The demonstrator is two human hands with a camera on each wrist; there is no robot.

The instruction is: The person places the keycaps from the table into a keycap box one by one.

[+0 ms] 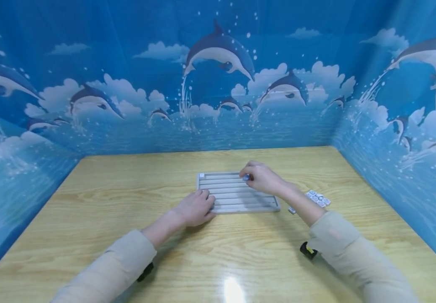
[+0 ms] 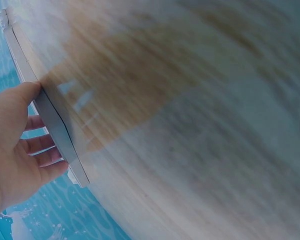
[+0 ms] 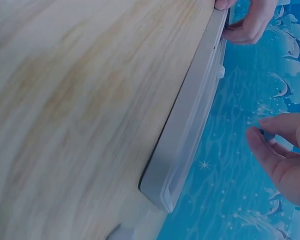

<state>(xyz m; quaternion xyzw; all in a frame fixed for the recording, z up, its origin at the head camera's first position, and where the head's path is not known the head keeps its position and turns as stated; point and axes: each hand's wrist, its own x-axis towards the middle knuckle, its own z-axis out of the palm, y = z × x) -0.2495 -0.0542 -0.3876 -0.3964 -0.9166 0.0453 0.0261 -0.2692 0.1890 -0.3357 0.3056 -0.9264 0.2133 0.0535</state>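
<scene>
A light grey slotted tray [image 1: 240,206] with several parallel ridges lies on the table. My left hand [image 1: 196,207] holds its near left corner. In the left wrist view the thumb is on the tray's near side wall [image 2: 57,125] and the fingers reach over to the other side. Above the tray's far right part, my right hand [image 1: 263,177] pinches a small bluish tile [image 1: 246,177] between thumb and fingertips; the right wrist view shows this tile [image 3: 266,134] mostly hidden by the fingers. One small white tile [image 1: 202,175] sits in the tray's far left corner.
Several small white tiles [image 1: 318,198] lie grouped right of the tray, partly behind the right forearm. A single tile [image 1: 291,210] lies nearer the tray. A dolphin-print curtain [image 1: 218,105] surrounds the wooden table [image 1: 127,189] at the back and sides.
</scene>
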